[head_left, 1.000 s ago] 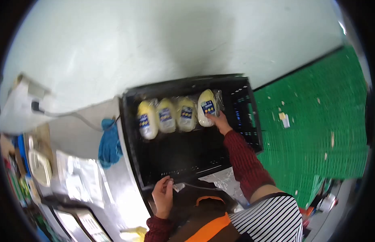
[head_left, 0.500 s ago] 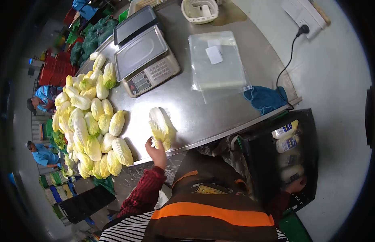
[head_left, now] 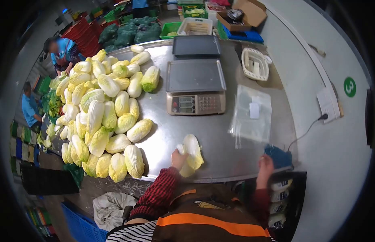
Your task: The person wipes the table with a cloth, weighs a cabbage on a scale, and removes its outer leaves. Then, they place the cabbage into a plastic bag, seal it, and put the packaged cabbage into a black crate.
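A pale napa cabbage lies on the steel table near its front edge. My left hand grips its left side, with the fingers partly hidden against the leaves. Over the table's front right edge, my right hand is raised beside a blue cloth. It is slightly blurred, its fingers look loosely apart, and I see nothing held in it. Below it, several wrapped white packages with labels sit in a black crate.
A large heap of napa cabbages covers the table's left side. A scale, clear plastic bags and a white basket stand on the table. Two people are beyond the heap. A cord hangs at the wall.
My right hand has left the packages in the black crate and risen to the table edge. My left hand has moved from the cabbage's near end to its left side. The view has turned.
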`<action>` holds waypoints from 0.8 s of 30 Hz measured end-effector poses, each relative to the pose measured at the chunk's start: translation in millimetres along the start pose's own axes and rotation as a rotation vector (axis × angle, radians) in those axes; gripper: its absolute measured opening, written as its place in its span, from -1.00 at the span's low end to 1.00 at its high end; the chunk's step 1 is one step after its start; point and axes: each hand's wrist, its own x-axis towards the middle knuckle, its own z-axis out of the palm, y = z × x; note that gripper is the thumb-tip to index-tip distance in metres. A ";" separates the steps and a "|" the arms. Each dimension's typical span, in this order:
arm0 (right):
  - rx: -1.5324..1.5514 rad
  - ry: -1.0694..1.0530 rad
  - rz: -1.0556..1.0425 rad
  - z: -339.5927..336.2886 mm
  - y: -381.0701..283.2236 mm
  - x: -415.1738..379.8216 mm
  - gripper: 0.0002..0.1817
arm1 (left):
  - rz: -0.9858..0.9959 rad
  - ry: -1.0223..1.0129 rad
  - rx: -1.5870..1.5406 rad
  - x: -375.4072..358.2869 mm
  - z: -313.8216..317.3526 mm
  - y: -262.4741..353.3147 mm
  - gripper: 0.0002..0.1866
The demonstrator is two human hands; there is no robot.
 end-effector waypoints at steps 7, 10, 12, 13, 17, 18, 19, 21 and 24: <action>-0.073 -0.312 0.226 125.1 17.0 -30.5 -0.87 | -0.014 -0.055 -0.274 32.1 -83.4 23.1 -0.55; -0.116 -0.402 0.257 160.8 17.4 -34.0 -0.84 | 0.033 -0.018 -0.466 56.9 -115.6 57.0 -0.58; -0.141 -0.406 0.250 180.3 16.0 -38.0 -0.84 | 0.123 0.046 -0.425 86.8 -124.4 67.2 -0.58; -0.175 -0.425 0.282 188.3 14.5 -40.8 -0.84 | 0.124 0.048 -0.461 105.7 -135.6 75.7 -0.58; -0.193 -0.445 0.330 201.6 27.3 -52.2 -0.83 | 0.248 0.074 -0.585 205.0 -168.2 141.7 -0.58; -0.194 -0.440 0.333 202.7 31.3 -56.3 -0.83 | 0.287 0.062 -0.545 233.1 -177.4 167.5 -0.55; -0.186 -0.406 0.352 203.3 33.2 -60.5 -0.83 | 0.309 0.058 -0.596 260.0 -183.2 195.7 -0.55; -0.184 -0.350 0.384 206.1 30.9 -68.3 -0.81 | 0.388 0.031 -0.678 325.8 -190.0 242.5 -0.60; -0.196 -0.314 0.403 204.1 33.7 -75.1 -0.81 | 0.168 0.070 -0.735 402.0 -201.0 302.7 -0.39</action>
